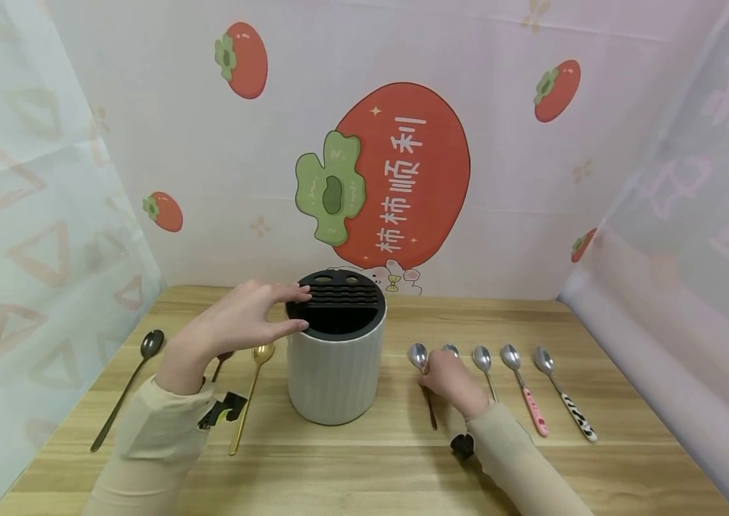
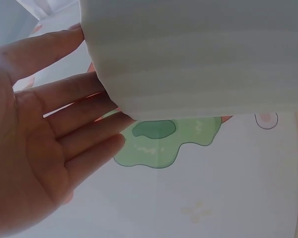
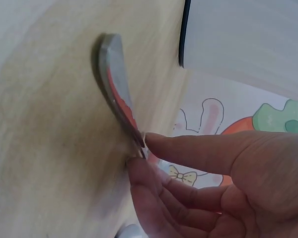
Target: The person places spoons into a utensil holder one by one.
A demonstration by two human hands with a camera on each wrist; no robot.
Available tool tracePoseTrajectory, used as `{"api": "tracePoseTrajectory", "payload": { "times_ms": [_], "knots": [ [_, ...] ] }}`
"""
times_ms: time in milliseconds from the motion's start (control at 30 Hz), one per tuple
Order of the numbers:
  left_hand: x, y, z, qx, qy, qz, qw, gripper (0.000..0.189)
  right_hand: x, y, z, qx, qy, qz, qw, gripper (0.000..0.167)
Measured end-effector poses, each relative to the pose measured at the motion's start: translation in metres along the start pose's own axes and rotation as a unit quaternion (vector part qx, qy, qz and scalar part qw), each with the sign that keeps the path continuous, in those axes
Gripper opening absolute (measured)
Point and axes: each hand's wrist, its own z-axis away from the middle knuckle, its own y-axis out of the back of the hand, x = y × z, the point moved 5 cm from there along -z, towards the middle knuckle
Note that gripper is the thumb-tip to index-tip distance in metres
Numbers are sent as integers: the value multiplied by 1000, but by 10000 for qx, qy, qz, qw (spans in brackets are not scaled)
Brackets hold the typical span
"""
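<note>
A white ribbed utensil holder [image 1: 336, 380] with a black slotted lid [image 1: 346, 292] stands mid-table. My left hand [image 1: 241, 319] reaches from the left, fingertips and thumb at its top rim; the left wrist view shows that hand [image 2: 49, 129] with its fingers extended against the ribbed wall. Right of the holder, my right hand [image 1: 453, 381] pinches a silver spoon [image 1: 417, 355] at its neck, between thumb and index finger. In the right wrist view this spoon [image 3: 118, 79] lies close to the wood, with a red reflection along its bowl.
More spoons lie to the right, including one with a pink handle [image 1: 535, 412] and one with a black-and-white handle [image 1: 578, 417]. On the left lie a black spoon [image 1: 125, 398], a gold spoon [image 1: 251, 401] and a dark spoon [image 1: 218, 369] partly behind my wrist. Printed cloth [image 1: 512, 236] hangs behind.
</note>
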Motion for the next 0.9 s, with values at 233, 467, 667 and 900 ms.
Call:
{"api": "tracePoseTrajectory", "payload": {
  "times_ms": [233, 467, 667, 900],
  "knots": [
    [0, 1, 0, -48, 50, 28, 10000, 40, 2, 0, -3, -13, -167, -17, 9999, 32],
    [1, 2, 0, -50, 66, 79, 9999, 39, 4, -1, -5, -61, -225, -88, 9997, 15],
    [0, 2, 0, -45, 59, 127, 9999, 39, 6, -1, -5, -64, -262, -266, 9993, 19],
    [0, 2, -1, -81, 135, 133, 9998, 40, 9, -1, -6, -71, -365, -519, 9980, 19]
  ]
}}
